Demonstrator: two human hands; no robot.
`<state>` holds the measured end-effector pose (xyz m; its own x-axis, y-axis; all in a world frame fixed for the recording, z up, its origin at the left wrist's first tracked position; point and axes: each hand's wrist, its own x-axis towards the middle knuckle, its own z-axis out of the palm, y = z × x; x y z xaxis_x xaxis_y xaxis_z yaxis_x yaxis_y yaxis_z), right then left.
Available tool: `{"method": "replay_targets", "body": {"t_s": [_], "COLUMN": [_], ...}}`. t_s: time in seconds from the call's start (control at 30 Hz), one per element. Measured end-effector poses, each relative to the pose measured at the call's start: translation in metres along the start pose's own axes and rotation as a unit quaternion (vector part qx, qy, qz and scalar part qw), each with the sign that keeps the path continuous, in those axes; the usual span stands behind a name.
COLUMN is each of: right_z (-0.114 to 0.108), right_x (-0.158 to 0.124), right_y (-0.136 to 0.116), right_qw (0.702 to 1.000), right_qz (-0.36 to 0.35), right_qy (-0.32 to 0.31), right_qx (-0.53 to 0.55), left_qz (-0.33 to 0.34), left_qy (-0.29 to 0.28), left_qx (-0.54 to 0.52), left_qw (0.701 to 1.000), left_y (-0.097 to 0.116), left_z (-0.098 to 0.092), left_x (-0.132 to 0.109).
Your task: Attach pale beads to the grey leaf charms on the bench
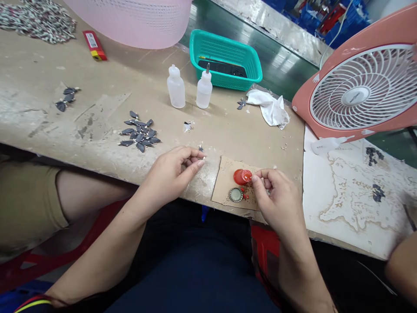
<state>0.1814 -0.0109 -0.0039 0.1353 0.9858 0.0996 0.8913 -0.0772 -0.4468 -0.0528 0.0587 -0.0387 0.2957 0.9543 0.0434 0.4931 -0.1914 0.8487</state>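
Observation:
My left hand [177, 169] is closed in a pinch above the table's front edge, with a tiny white-tipped piece [204, 158] at its fingertips. Just beyond them shows a small dark bit [200, 148]; whether it joins the held piece I cannot tell. My right hand [276, 191] is also pinched, its thumb and forefinger at the rim of a small red cup [241, 176]. Anything between those fingers is too small to make out. The cup is on a cardboard piece [223, 182], beside a crown bottle cap [236, 194] and red bits [246, 196].
Dark leaf-like pieces [140, 134] lie left of centre. Behind stand two squeeze bottles [176, 89], a green basket [224, 82] and a pink basket [140, 26]. A white cloth [270, 108] and a fan [355, 95] are at right. Another person's arm [402, 265] shows at the right edge.

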Motion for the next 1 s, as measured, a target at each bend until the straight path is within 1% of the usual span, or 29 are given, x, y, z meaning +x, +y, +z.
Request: {"method": "replay_targets", "body": {"t_s": [0.2,0.5,0.6,0.8,1.0], "right_z": [0.000,0.000,0.001,0.002,0.003], "right_x": [0.000,-0.001,-0.002,-0.002,-0.002], "right_y": [-0.002,-0.001,-0.001,0.000,0.002], "right_qw": [1.000,1.000,1.000,1.000,1.000], "right_qz": [0.014,0.006,0.004,-0.002,0.011], "right_qy": [-0.006,0.002,0.011,0.010,0.015], "right_qx": [-0.012,-0.002,0.000,-0.007,0.023], "left_qz": [-0.028,-0.045,-0.045,-0.044,-0.047], "left_qy": [0.002,0.025,0.026,0.021,0.017], "left_qx": [-0.053,-0.142,-0.172,-0.197,-0.248], "left_qw": [0.998,0.989,0.984,0.979,0.967], "left_y": [-0.002,0.000,0.001,0.002,0.010], "left_z": [0.001,0.005,0.007,0.009,0.012], "left_x": [0.000,-0.007,-0.010,-0.010,-0.013]}}
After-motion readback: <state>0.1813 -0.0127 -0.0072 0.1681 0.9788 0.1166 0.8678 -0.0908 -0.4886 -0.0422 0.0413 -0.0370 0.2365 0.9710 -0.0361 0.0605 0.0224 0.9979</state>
